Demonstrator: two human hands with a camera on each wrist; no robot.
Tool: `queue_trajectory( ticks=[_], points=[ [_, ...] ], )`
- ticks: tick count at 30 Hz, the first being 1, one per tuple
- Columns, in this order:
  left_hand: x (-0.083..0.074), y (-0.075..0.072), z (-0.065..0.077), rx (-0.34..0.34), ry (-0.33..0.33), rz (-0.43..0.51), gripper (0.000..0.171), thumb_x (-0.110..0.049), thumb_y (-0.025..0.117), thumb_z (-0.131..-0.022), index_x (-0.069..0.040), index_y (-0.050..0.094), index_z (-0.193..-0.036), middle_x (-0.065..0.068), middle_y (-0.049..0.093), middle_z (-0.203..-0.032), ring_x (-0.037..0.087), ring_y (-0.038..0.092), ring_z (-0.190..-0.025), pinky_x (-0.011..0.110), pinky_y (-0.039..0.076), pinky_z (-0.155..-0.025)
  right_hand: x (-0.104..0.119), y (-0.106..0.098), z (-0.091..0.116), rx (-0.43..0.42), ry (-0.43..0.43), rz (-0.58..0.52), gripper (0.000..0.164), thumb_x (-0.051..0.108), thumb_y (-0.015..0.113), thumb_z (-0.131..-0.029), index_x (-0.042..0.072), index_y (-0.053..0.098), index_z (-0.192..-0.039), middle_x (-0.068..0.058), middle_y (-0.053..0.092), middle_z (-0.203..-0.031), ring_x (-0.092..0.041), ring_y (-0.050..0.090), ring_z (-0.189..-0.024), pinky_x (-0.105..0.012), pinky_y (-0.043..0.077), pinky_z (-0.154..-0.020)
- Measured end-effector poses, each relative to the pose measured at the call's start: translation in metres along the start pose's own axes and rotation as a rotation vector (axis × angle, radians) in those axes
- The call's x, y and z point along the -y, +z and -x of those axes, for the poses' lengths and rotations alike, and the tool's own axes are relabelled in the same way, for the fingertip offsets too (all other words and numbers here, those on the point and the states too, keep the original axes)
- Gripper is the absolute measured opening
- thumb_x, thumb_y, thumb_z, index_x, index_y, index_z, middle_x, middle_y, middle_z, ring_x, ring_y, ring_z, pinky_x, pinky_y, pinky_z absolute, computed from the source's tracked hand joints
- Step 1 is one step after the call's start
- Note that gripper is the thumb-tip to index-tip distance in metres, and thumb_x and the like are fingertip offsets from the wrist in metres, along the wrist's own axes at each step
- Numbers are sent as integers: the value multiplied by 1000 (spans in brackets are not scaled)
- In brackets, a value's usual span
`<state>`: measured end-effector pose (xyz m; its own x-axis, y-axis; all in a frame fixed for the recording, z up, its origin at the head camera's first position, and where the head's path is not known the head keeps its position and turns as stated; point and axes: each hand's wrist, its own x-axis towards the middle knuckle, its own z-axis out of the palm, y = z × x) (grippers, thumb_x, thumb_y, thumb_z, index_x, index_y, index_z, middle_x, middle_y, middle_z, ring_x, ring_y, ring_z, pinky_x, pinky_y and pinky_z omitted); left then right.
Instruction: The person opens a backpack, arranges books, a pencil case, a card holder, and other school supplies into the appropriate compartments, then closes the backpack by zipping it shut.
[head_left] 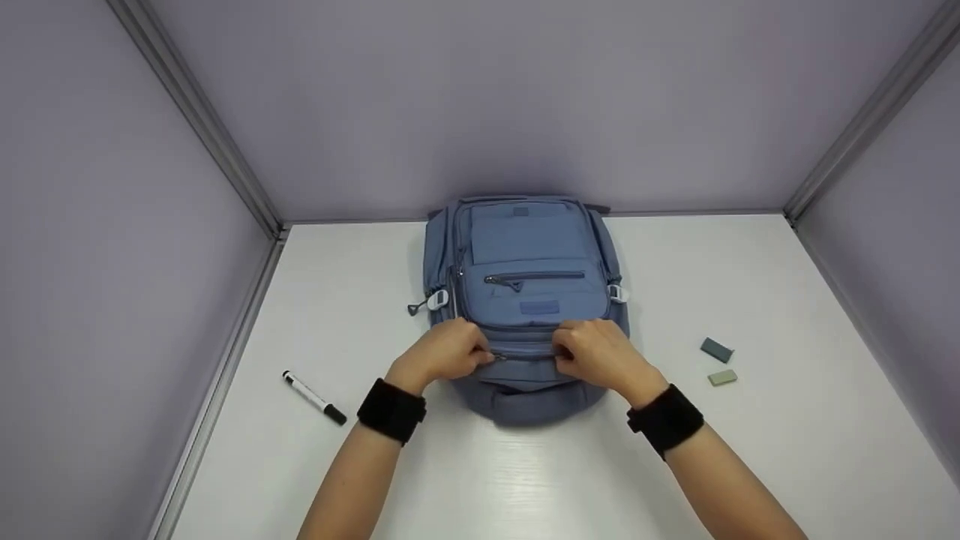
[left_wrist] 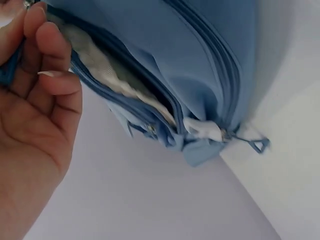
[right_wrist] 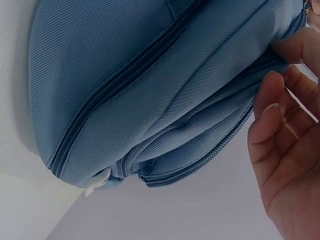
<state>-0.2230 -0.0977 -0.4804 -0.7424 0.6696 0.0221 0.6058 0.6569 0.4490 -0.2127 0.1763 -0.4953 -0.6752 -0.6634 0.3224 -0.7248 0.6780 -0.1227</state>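
Note:
A blue backpack lies on the white table, its front facing up. Near its lower left, my left hand pinches a zipper pull between thumb and curled fingers. In the left wrist view the zipped pocket beside that hand gapes, showing a pale lining. Across from it, my right hand pinches a fold of the backpack's fabric along the same zipper. The right wrist view shows its thumb and fingertips at the cloth edge, with another zipper running closed across the bag. White clips sit at both sides.
A black-and-white marker lies on the table to the left. To the right are a dark grey-green block and a light green block. Grey panels stand behind and on both sides of the table.

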Motion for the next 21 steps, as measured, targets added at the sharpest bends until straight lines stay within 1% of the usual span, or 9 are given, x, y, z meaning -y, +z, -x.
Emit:
queue_trajectory(
  ticks=[4, 6, 9, 13, 16, 18, 21],
  points=[
    [14, -8, 7, 9, -72, 30, 23, -14, 70, -91, -10, 71, -68, -10, 43, -54, 7, 40, -49, 26, 36, -50, 0, 0, 0, 9, 4, -2, 15, 6, 75, -71, 14, 62, -73, 4, 56, -71, -10, 44, -54, -32, 42, -49],
    [19, -10, 9, 10, -105, 41, 20, -14, 71, -90, -10, 74, -71, -10, 47, -56, 8, 42, -51, 27, 37, -51, -1, 0, 0, 14, 3, 0, 16, 6, 75, -71, 14, 61, -73, 4, 55, -70, -10, 43, -54, -32, 42, -49],
    [24, -14, 10, 17, -136, 60, 17, -14, 71, -90, -9, 76, -75, -10, 51, -60, 9, 44, -53, 28, 39, -52, -1, 0, -1, 13, 4, 6, 17, 6, 75, -71, 15, 61, -72, 4, 54, -69, -10, 42, -53, -32, 41, -48],
    [30, -17, 12, 26, -162, 63, 18, -12, 70, -90, -9, 76, -74, -9, 51, -59, 9, 42, -52, 28, 37, -51, -1, 1, -1, 18, 10, 12, 16, 6, 74, -71, 16, 60, -71, 4, 54, -69, -11, 42, -53, -32, 40, -48],
    [35, -18, 14, 10, -183, 35, 18, -12, 70, -90, -9, 76, -74, -9, 53, -59, 9, 43, -52, 29, 38, -52, -1, 1, 0, 31, 16, 13, 15, 7, 73, -71, 15, 60, -71, 4, 54, -70, -12, 43, -53, -33, 41, -48],
    [39, -19, 15, -8, -206, 16, 16, -14, 70, -91, -9, 77, -77, -8, 58, -62, 10, 44, -53, 30, 41, -53, -1, 1, 0, 36, 18, 15, 15, 8, 74, -71, 15, 61, -71, 4, 55, -70, -12, 43, -53, -33, 41, -48],
    [45, -18, 15, -34, -236, -32, 17, -17, 70, -92, -8, 78, -80, -6, 63, -67, 11, 51, -58, 33, 46, -58, -1, 1, 0, 32, 14, 14, 15, 8, 74, -71, 15, 61, -71, 4, 55, -71, -12, 43, -53, -34, 41, -49]
  ],
)
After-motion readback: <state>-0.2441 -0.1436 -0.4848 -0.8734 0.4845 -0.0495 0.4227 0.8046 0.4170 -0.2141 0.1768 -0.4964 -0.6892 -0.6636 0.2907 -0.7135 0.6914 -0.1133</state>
